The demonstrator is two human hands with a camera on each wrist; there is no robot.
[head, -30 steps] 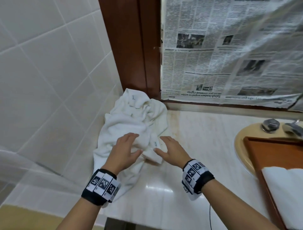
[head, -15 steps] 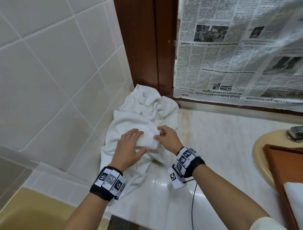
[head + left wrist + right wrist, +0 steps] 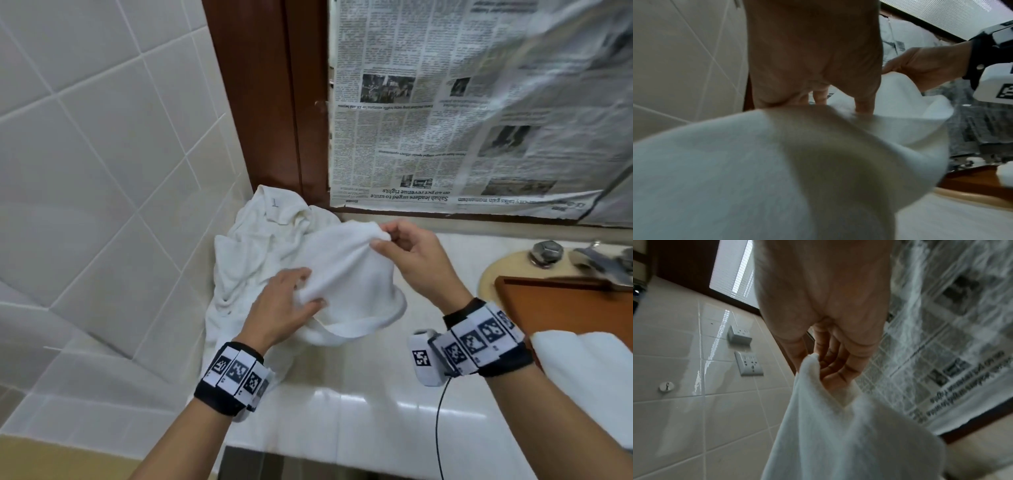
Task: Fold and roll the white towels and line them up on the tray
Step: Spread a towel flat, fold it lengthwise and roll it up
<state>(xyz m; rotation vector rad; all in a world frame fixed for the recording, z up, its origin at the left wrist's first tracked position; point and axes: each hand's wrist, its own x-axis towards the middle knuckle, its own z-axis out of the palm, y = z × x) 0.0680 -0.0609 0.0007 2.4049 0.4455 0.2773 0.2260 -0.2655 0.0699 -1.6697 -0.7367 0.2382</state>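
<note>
While you've got both hands up over the back-left corner of the table [image 3: 359, 407], you're holding one white towel [image 3: 346, 274] clear of the surface. Your right hand [image 3: 412, 253] has a narrow grip, thumb and fingers pinching the towel's top edge, and the right wrist view shows the cloth hanging down from those fingers [image 3: 835, 368]. Your left hand [image 3: 279, 308] grips the same towel lower down, thumb on top of a bunched fold; from the left wrist view the fabric drapes right across the lens, so I can't tell how the fingers sit underneath.

Behind it, a heap of more white towels [image 3: 253, 253] is crumpled into the corner against the tiled wall [image 3: 102, 171]. I can't count how many are in there.

Over at the right edge there's one wooden tray [image 3: 561, 301] sitting across the beige sink [image 3: 489, 277], with white towel [image 3: 589, 370] already lying on it. One faucet [image 3: 603, 263] sits at the back of the sink, and newspaper [image 3: 479, 102] covers the window.
</note>
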